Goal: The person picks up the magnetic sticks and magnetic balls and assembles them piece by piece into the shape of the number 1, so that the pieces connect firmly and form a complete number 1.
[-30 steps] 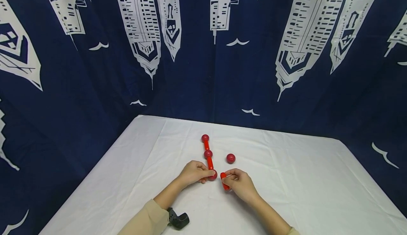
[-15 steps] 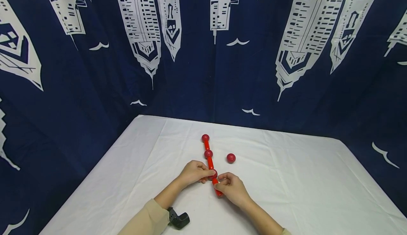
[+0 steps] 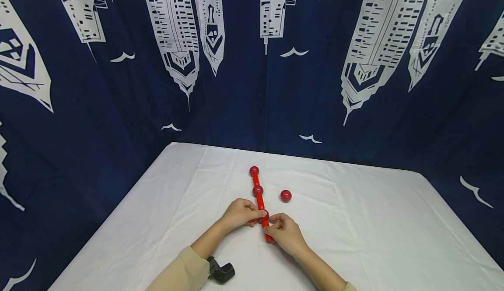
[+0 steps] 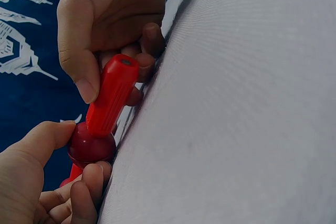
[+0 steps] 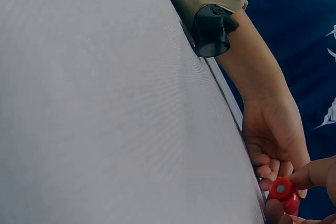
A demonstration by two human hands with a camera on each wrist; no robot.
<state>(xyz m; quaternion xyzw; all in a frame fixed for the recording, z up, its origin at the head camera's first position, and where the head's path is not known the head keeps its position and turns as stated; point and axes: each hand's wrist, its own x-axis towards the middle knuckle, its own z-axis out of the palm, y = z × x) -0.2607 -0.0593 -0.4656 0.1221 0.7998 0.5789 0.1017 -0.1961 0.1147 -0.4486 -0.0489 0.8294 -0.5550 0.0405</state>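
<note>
On the white table lies a straight chain of red balls and red magnetic rods. From its far end it runs ball, rod, middle ball, rod, near ball. My left hand pinches that near ball between thumb and fingers. Thumb and fingers of my right hand hold a ridged red rod, one end touching the near ball. A small grey metal disc shows in the rod's free end in both wrist views. Fingers partly cover the near ball in the head view.
A loose red ball lies right of the chain. A black wrist-worn device sits on the left forearm near the sleeve. The white-covered table ends at a dark blue curtain printed with white buildings.
My right hand has moved left and nearer with its rod, bringing it against the near ball; since half a second ago the rod has swung slightly left. My left hand has stayed put.
</note>
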